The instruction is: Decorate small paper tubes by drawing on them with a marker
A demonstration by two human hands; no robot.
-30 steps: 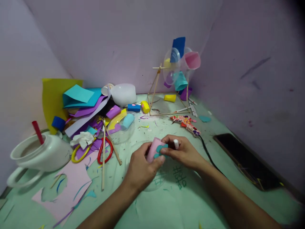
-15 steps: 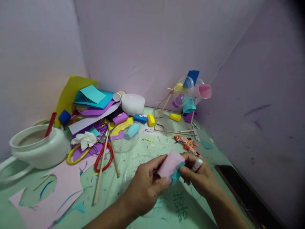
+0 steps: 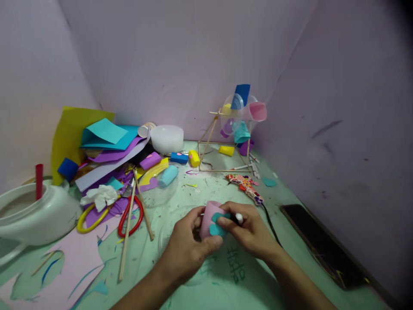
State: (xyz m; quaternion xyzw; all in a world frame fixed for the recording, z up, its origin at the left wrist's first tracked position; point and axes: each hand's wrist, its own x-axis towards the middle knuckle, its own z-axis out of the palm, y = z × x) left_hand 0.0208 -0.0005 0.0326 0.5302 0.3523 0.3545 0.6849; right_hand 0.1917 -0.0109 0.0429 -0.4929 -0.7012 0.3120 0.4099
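Note:
My left hand [image 3: 190, 245] is closed around a small pink paper cup [image 3: 208, 219], fingers behind it and thumb along its lower edge. My right hand [image 3: 253, 228] pinches a teal paper cutout [image 3: 217, 229] with rounded lobes and presses it against the cup's side. A white-tipped marker [image 3: 239, 218] sticks out between the fingers of that same hand, its other end hidden. Below both hands, green pen marks [image 3: 237, 265] show on the table. A glue gun [image 3: 245, 186] with a floral pattern lies just beyond my right hand.
At the back stands a stick frame [image 3: 208, 142] carrying a wheel of coloured cups. Left are red-handled scissors [image 3: 141, 219], yellow-handled scissors [image 3: 84, 228], sticks, coloured paper sheets [image 3: 112, 131], pink scraps [image 3: 84, 254] and a white pot [image 3: 48, 219]. A dark phone [image 3: 322, 245] lies right.
The pink cup has been turned more upright, and the teal cutout now lies flat against its side. My view has shifted a little to the right.

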